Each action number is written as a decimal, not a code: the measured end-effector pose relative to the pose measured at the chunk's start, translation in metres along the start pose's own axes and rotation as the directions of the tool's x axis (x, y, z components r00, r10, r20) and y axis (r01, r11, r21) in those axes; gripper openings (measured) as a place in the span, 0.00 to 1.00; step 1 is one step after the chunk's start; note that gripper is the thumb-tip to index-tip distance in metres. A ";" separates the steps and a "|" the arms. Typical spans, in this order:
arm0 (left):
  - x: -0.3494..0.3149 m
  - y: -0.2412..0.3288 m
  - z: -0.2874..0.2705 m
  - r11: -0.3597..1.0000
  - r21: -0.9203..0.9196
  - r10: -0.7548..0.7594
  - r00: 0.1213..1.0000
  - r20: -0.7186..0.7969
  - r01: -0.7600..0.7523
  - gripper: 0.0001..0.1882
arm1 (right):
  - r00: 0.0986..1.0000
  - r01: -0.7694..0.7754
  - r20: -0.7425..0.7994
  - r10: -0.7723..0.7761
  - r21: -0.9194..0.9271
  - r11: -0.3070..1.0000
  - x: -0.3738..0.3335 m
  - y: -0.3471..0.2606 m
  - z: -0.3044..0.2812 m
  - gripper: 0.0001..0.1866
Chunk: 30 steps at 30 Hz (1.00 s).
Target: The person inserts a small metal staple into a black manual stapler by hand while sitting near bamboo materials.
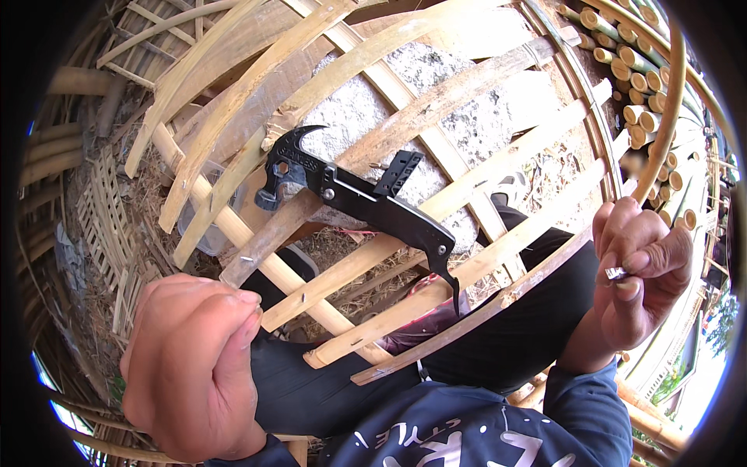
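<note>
Across my lap and a pale stone [420,74] lies a lattice of flat bamboo or wood slats [482,187]. A black multi-tool hammer [366,204] rests on it, its claw and head to the left, with a small black blade-like part folded up and a hooked piece hanging near its right end. My left hand [191,358] is closed beside the slats' near left ends, thumb and forefinger pressed together; whatever lies between them is hidden. Raised at the right, my right hand [642,268] pinches a small shiny metal piece [615,273], too small to name.
Cut bamboo poles [646,86] are stacked at the far right, ends facing me. A bent cane [671,109] curves down near my right hand. More latticework [109,226] and dry scraps lie at the left. A clear plastic container [204,233] sits partly beneath the slats.
</note>
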<state>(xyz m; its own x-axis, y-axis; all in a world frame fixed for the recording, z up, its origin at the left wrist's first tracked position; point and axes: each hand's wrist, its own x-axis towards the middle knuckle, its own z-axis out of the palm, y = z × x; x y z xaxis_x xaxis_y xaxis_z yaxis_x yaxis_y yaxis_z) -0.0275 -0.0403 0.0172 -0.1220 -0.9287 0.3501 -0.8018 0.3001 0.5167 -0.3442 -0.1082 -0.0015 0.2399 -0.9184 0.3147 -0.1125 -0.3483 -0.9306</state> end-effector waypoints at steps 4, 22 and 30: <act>-0.003 -0.007 0.002 0.989 0.095 -0.114 0.993 0.013 0.112 0.04 | 0.997 -0.002 -0.080 -0.003 -0.067 0.998 0.002 0.013 -0.002 0.18; -0.007 -0.020 0.008 0.986 0.005 -0.165 0.984 0.064 0.165 0.03 | 0.997 0.036 0.078 -0.013 -0.307 0.951 0.017 0.028 0.003 0.12; -0.002 -0.013 0.009 0.990 -0.096 -0.098 0.993 0.071 0.105 0.05 | 0.983 0.053 0.182 0.012 -0.347 0.936 0.021 0.019 0.005 0.11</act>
<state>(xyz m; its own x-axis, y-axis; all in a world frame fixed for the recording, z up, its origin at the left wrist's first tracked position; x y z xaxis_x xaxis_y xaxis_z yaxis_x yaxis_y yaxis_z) -0.0224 -0.0440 0.0028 -0.0842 -0.9668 0.2411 -0.7502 0.2207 0.6232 -0.3363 -0.1334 -0.0134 0.4098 -0.8729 0.2646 -0.4277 -0.4401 -0.7895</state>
